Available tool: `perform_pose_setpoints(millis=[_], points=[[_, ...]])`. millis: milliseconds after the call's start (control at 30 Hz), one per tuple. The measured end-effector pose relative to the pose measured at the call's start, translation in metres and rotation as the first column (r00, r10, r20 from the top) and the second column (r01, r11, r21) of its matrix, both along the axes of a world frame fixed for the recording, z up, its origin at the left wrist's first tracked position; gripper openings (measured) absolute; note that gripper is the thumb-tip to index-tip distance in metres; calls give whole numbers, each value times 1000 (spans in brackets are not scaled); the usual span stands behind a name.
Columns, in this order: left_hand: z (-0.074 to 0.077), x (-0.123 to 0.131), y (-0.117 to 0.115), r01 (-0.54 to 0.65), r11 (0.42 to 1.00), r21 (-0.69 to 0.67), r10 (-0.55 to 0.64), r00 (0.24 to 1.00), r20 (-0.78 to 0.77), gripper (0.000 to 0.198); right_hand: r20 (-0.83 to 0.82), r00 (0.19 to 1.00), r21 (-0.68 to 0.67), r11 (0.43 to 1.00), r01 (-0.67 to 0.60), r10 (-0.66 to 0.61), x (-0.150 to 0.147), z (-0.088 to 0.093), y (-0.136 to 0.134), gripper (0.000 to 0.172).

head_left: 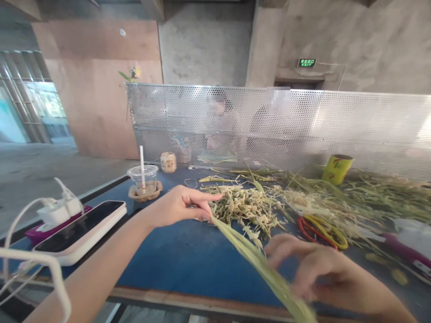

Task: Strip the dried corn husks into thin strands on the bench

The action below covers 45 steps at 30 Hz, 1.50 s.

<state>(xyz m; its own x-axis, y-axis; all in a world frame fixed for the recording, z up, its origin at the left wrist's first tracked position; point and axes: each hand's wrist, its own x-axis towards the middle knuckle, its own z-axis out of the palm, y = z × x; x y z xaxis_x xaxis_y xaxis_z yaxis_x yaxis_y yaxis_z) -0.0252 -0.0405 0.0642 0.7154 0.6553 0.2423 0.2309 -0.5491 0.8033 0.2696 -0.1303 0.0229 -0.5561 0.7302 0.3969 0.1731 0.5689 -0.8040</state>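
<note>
My left hand [188,206] is closed in a pinch on the narrow end of a long, pale green dried leaf strip [249,258], with the index finger pointing out past it. From there the strip slants down to the right, towards the bottom edge of the view. Beside its lower part is my right hand [323,273], blurred by motion, fingers curved and apart. Its fingertips are close to the strip; whether they touch it I cannot tell. Behind both hands lies a pile of short, curled dried plant pieces [242,204] on the blue tabletop [175,260].
A lidded plastic cup [143,177] with a straw, a phone-like device [81,231] and a purple power strip [43,231] with white cables stand left. Right are red and yellow loops [319,231], loose stalks [377,193] and a yellow can [337,169]. A perforated metal screen [188,116] rises behind; people sit beyond.
</note>
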Motion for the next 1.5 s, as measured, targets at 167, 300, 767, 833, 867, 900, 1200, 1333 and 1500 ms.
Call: perform_pose_setpoints(millis=[167, 300, 767, 833, 867, 900, 1200, 1333, 1500], points=[[-7, 21, -13, 162, 979, 120, -145, 979, -140, 52, 53, 987, -286, 944, 163, -154, -26, -2, 11, 38], [-12, 32, -10, 190, 963, 189, -150, 967, -205, 58, -38, 992, -543, 836, 81, -120, -71, -13, 32, 38], [-36, 18, 21, -553, 825, 118, 466, 783, 412, 102, -279, 875, -562, 806, 184, -395, -100, -20, 78, 37], [-38, 18, 24, -410, 894, -184, 449, 829, 334, 104, -322, 863, -554, 817, 161, -388, -106, -18, 85, 36], [-39, 18, 26, -306, 888, -343, 416, 852, 319, 103, -329, 866, -566, 813, 137, -375, -111, -17, 87, 36], [-40, 20, 27, -239, 859, -454, 407, 855, 322, 104, -330, 874, -583, 805, 109, -357, -115, -17, 89, 35], [-44, 18, 29, -222, 814, -538, 513, 710, 483, 104, -241, 955, -552, 834, 10, -171, -130, -15, 99, 33], [-39, 12, 28, -319, 796, -515, 564, 701, 436, 110, 186, 904, 116, 922, 369, -385, -113, -9, 118, 24], [-36, 11, 26, -351, 794, -497, 543, 777, 318, 115, 648, 505, 599, 791, 125, -571, -111, -13, 142, 23]])
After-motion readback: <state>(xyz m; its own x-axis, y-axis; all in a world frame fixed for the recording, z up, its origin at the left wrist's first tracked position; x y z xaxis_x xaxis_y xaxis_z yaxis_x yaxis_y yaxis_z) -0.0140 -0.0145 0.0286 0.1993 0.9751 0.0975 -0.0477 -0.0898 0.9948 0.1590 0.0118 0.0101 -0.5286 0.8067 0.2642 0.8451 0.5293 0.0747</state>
